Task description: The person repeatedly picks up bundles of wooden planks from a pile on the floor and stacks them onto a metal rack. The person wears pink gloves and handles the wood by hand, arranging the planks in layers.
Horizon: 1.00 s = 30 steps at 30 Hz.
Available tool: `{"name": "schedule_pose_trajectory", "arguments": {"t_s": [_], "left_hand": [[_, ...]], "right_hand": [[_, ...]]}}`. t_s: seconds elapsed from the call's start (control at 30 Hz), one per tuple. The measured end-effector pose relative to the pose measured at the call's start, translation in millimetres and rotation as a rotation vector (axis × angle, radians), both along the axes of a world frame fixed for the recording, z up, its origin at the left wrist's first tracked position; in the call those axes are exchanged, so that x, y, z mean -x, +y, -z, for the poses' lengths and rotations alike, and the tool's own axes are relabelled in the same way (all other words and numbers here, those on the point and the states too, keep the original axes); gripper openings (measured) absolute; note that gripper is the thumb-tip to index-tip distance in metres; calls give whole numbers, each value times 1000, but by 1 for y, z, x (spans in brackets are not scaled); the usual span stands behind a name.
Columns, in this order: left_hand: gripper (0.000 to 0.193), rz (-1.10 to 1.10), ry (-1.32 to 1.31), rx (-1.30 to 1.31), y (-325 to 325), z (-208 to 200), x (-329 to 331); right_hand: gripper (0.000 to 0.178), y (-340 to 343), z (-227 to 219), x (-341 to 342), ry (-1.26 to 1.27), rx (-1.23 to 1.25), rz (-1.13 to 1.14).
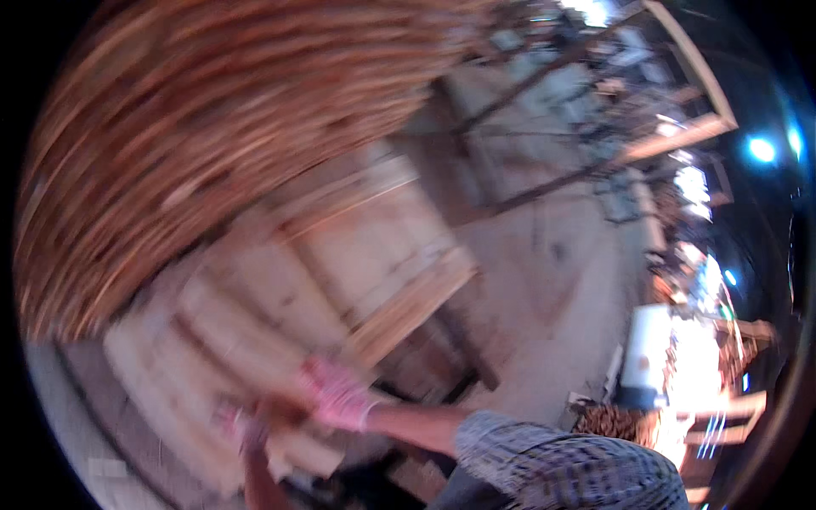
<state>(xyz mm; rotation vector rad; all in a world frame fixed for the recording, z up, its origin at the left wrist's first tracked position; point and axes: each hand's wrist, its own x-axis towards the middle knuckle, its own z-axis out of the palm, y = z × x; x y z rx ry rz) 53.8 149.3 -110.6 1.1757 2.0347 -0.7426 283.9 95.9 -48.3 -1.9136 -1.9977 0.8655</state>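
Pale wooden boards (255, 319) lie side by side in front of me, smeared by motion. My right hand (336, 395), in a pink and white work glove, rests at the near ends of these boards. My left hand (238, 425), gloved as well, is at the boards lower and to the left. Between the two hands shows a brownish patch of wood. Blur hides the fingers of both hands, so their grip is not visible.
A tall stack of thin reddish-brown wood strips (229, 127) fills the upper left. Beyond the boards is a pale, dusty floor (552, 272). A wooden frame (680, 127) stands at the upper right. Farther right are a white box-like object (646, 348) and bright lights.
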Motion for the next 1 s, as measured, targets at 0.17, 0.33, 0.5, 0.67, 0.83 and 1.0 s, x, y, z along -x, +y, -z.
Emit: {"name": "schedule_pose_trajectory", "arguments": {"t_s": [0.17,0.33,0.5,0.67,0.83,1.0], "left_hand": [[136,-79,-264,-205,-5,-23,11],[139,-126,-251,-113,-1,-16,10],[139,-92,-246,-98,1,-16,13],[135,-82,-234,-112,3,-21,12],[138,-65,-224,-78,1,-12,14],[139,-47,-196,-78,-2,-10,18]], "right_hand": [[80,18,-41,5,-119,85,-2],[89,40,-38,41,-169,98,76],[92,56,13,76,-333,204,185],[87,58,-18,15,-108,128,229],[78,83,-42,-96,-256,201,323],[77,113,4,-102,-323,201,486]]}}
